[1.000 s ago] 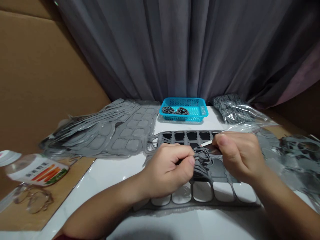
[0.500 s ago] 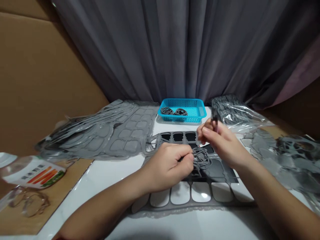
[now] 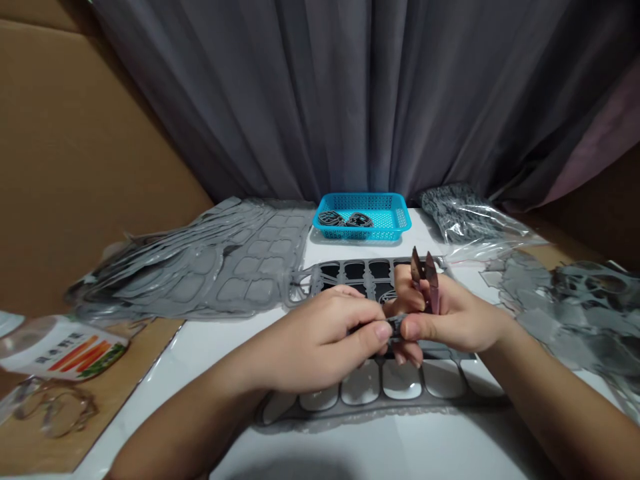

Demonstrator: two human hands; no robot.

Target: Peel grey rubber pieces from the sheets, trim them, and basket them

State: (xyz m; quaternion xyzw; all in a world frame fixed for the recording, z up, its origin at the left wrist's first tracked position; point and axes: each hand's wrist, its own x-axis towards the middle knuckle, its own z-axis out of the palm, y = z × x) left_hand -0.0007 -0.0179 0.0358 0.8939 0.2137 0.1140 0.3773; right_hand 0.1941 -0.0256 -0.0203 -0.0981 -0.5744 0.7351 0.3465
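Observation:
My left hand (image 3: 335, 340) is closed, thumb and forefinger pinching a small grey cut-out piece (image 3: 395, 325), mostly hidden by fingers. My right hand (image 3: 450, 313) meets it from the right, thumb against the same piece. In the right hand are also thread snips (image 3: 433, 288), their two pointed blades upward and apart. Both hands are over a grey sheet (image 3: 415, 403) with rows of rounded openings, a black backing (image 3: 354, 270) showing through its far part. Another thin grey outline piece (image 3: 387, 295) lies behind the fingers, partly covered.
A blue basket (image 3: 363, 233) with grey outline pieces stands at the back. Grey sheets (image 3: 200, 267) are stacked left, near a labelled bottle (image 3: 70, 350) and glasses (image 3: 60, 410). To the right lie a clear bag (image 3: 465, 217) of dark pieces and grey scraps (image 3: 540, 300).
My right hand has come down and left to meet the left hand at the grey piece. The snips' blades now show apart. The left hand has turned slightly, with its fingers stretched further right.

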